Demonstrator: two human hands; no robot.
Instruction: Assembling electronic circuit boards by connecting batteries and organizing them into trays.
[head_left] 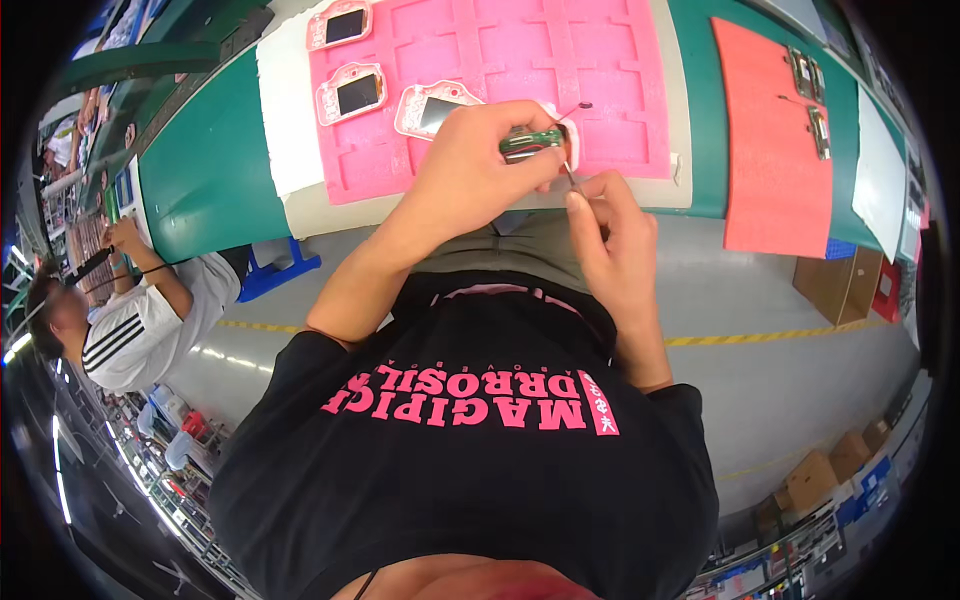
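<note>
My left hand (pixel 478 160) is closed on a small green circuit board (pixel 530 144), held above the near edge of a pink foam tray (pixel 610 70). A thin wire with a small dark end (pixel 586 105) sticks out past the board. Close beside it, my right hand (pixel 615 222) pinches a thin, narrow piece (pixel 571 177) whose kind I cannot make out, its end by the board. Part of a white and pink piece (pixel 572 140) shows behind the board. Left of my left hand lies a pink-and-white device shell with a screen (pixel 434 110), partly covered by that hand.
Two more shells with screens, a middle one (pixel 352 93) and a far one (pixel 340 26), lie at the tray's left. On the right, an orange foam sheet (pixel 765 150) carries several circuit boards (pixel 806 75). A co-worker (pixel 150 310) sits at the far left. Cardboard boxes (pixel 840 285) stand at right.
</note>
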